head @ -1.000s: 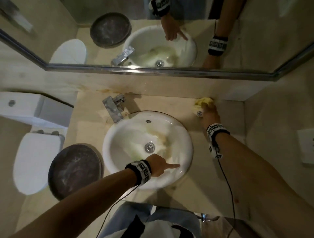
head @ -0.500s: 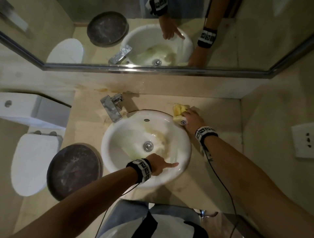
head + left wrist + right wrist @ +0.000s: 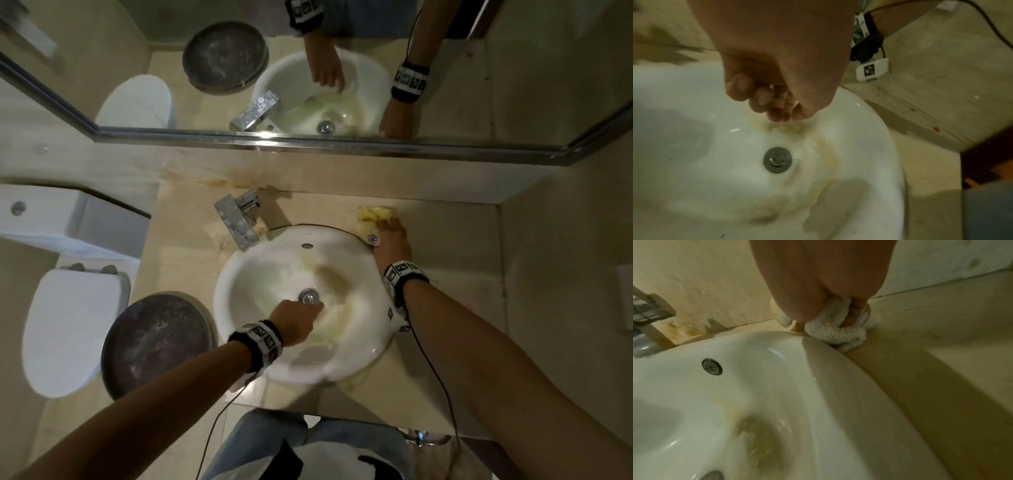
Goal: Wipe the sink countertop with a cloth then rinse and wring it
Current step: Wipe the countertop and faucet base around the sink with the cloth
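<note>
Cloth (image 3: 373,216): bunched in my right hand (image 3: 393,241), pressed on counter (image 3: 462,246) at sink (image 3: 239,270) rim, back-right.
Left hand (image 3: 297,320): curled, empty, over sink.
Progress: wiping under way, I judge; rinse and wring not yet done.

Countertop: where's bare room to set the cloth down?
Free: the countertop right of the sink, up to the side wall; also left of the faucet. Crowded: front-left holds the dark dish; behind the sink, right hand and cloth.

Dim beige bathroom: wall mirror (image 3: 513,85), white toilet (image 3: 72,329).
</note>
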Action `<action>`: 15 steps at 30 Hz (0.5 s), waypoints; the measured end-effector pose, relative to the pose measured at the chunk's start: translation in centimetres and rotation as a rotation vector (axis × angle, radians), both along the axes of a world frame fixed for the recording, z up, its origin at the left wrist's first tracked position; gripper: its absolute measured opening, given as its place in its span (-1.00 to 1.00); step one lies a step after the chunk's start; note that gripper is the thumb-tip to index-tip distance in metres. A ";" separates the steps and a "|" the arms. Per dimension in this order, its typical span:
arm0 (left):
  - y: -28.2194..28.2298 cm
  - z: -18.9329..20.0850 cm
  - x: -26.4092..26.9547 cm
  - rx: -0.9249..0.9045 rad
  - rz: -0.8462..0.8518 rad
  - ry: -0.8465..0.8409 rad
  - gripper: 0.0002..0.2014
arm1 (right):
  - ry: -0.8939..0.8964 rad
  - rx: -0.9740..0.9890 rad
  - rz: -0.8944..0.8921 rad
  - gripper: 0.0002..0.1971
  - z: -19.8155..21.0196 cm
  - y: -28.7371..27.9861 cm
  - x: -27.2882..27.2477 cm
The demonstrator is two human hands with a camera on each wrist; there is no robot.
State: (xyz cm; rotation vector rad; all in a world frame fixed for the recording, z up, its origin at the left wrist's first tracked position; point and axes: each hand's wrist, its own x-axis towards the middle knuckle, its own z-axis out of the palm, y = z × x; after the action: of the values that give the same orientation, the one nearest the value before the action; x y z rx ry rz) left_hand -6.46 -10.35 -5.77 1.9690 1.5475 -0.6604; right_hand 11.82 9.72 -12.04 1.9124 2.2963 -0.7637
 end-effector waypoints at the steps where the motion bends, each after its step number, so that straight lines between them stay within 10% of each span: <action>1: -0.1 0.2 -1.3 0.012 0.076 0.055 -0.56 | 0.000 0.001 0.012 -0.45 -0.1 0.5 -0.7; 15: -3.2 0.2 -13.4 0.109 0.516 0.383 -0.64 | -0.035 -0.014 0.264 -0.20 0.9 -0.5 -4.6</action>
State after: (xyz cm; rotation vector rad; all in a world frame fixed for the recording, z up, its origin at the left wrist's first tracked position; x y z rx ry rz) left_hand -19.91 -13.53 -5.61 1.4625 2.2537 -0.7673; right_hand 7.23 9.26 -11.13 1.5587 2.4457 -0.7070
